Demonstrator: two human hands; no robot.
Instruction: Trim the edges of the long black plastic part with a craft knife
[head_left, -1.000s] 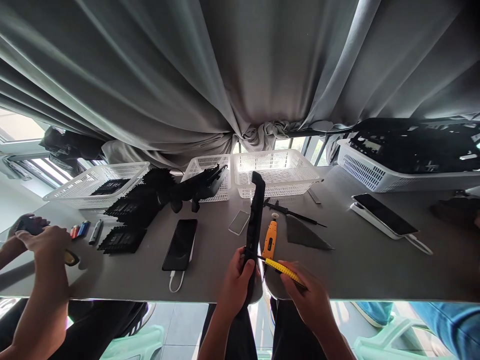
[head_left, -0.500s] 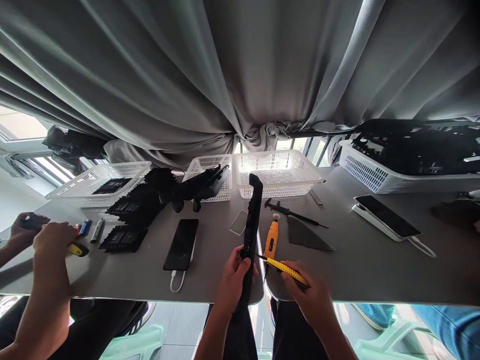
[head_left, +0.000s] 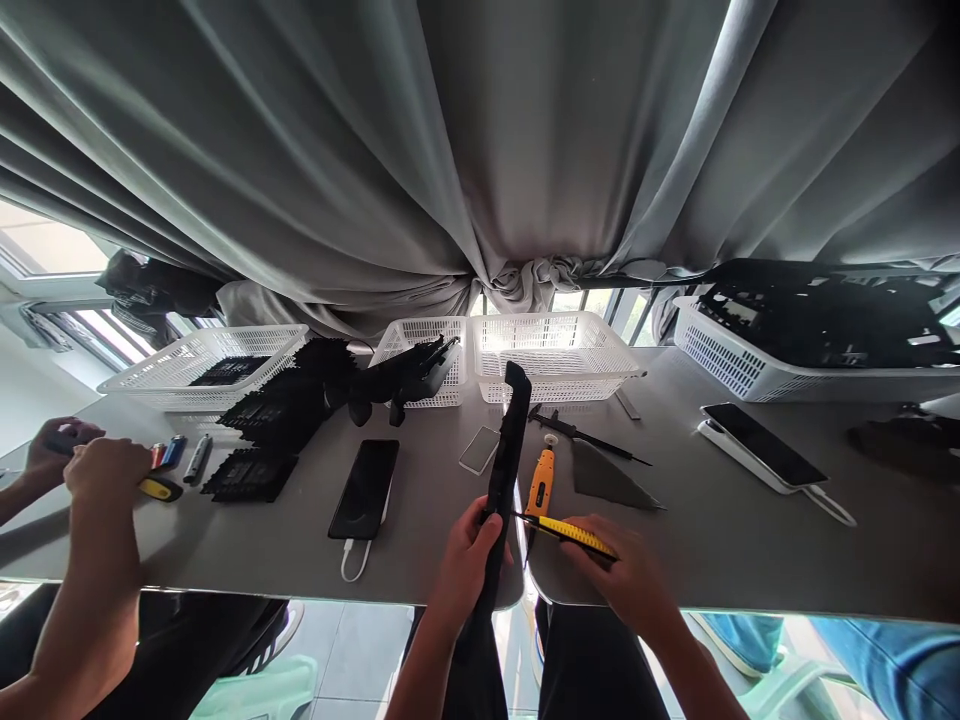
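My left hand (head_left: 472,555) is wrapped round a long black plastic part (head_left: 511,440) with a hooked top end, held upright over the table's front edge. In my right hand (head_left: 622,575) is a yellow utility knife (head_left: 574,535), its tip pointing left at the edge of the black part; whether the blade touches it I cannot tell. Just beyond the knife lies an orange rotary tool (head_left: 541,482). Behind that are a black caliper (head_left: 589,437) and a dark triangular sheet (head_left: 611,476). A thin, clear rectangular frame (head_left: 479,450) lies left of the black part.
White baskets (head_left: 559,388) line the back; the right one (head_left: 739,355) is heaped with black parts. Several black toothed pieces (head_left: 259,425) lie at left. Phones (head_left: 365,488) (head_left: 765,440) rest on the grey table (head_left: 262,545). A co-worker's hands (head_left: 105,465) work at far left.
The view has shifted slightly. The top of the black part leans a little further right, and the knife lies slightly flatter beside it. Both grips stay the same.
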